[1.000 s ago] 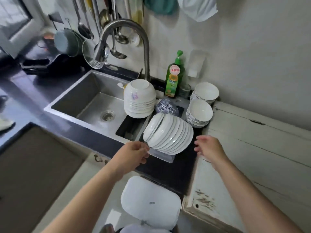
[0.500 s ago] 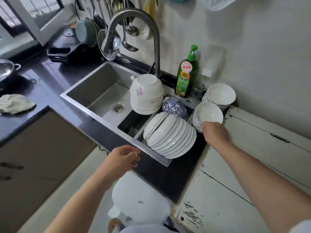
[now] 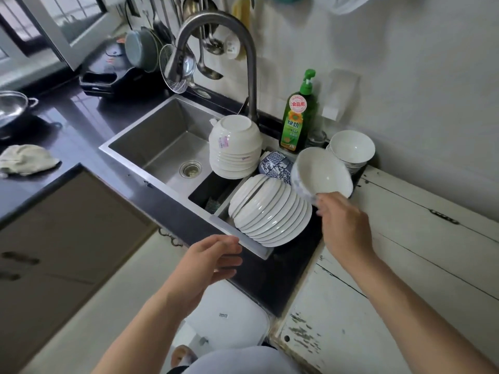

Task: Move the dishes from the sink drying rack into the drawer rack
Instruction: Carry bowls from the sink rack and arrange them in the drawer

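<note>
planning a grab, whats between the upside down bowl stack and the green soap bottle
In the head view only the base of the faucet rises between the inverted bowl stack and the soap bottle, with dark counter strip behind.

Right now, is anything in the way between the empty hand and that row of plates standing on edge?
Nothing visible. The left hand hovers open just in front of the row of plates, with only the rack's metal edge low between them. The right hand is off to the side, holding a bowl.

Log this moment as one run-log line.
right hand: grips tilted white bowl | left hand: open, holds nothing | row of plates: in sink rack
</note>
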Demonstrator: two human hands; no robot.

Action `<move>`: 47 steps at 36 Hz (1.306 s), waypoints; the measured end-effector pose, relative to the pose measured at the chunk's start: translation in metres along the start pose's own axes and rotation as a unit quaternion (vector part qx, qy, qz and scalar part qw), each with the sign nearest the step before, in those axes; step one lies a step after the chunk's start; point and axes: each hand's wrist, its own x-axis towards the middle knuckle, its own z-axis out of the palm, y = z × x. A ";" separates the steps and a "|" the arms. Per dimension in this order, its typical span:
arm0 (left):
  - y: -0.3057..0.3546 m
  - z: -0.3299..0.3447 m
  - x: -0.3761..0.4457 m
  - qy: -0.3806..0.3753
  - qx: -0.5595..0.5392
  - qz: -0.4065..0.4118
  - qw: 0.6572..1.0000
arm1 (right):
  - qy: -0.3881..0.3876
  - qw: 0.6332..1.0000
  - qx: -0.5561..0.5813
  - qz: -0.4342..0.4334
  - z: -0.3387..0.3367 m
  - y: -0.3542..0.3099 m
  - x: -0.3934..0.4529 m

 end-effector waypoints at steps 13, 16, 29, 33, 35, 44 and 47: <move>-0.034 0.013 0.012 0.152 -0.284 -0.017 0.947 | -0.241 0.934 0.124 -0.232 0.037 -0.102 -0.073; -0.039 0.008 0.009 0.169 -0.327 -0.040 0.929 | -0.252 0.933 0.183 -0.182 0.033 -0.085 -0.062; -0.043 -0.010 0.004 0.212 -0.321 -0.042 0.922 | -0.313 0.933 -0.092 0.151 0.044 0.099 0.061; -0.041 -0.011 0.001 0.217 -0.320 -0.052 0.921 | -0.352 0.917 -0.133 0.130 0.056 0.111 0.068; -0.042 -0.013 0.000 0.222 -0.318 -0.056 0.920 | -0.365 0.911 -0.153 0.113 0.060 0.116 0.069; -0.046 -0.017 -0.002 0.226 -0.324 -0.065 0.917 | -0.272 0.936 -0.222 0.010 0.063 0.128 0.055; -0.050 -0.019 -0.003 0.226 -0.328 -0.068 0.915 | -0.251 0.933 -0.254 -0.035 0.057 0.126 0.051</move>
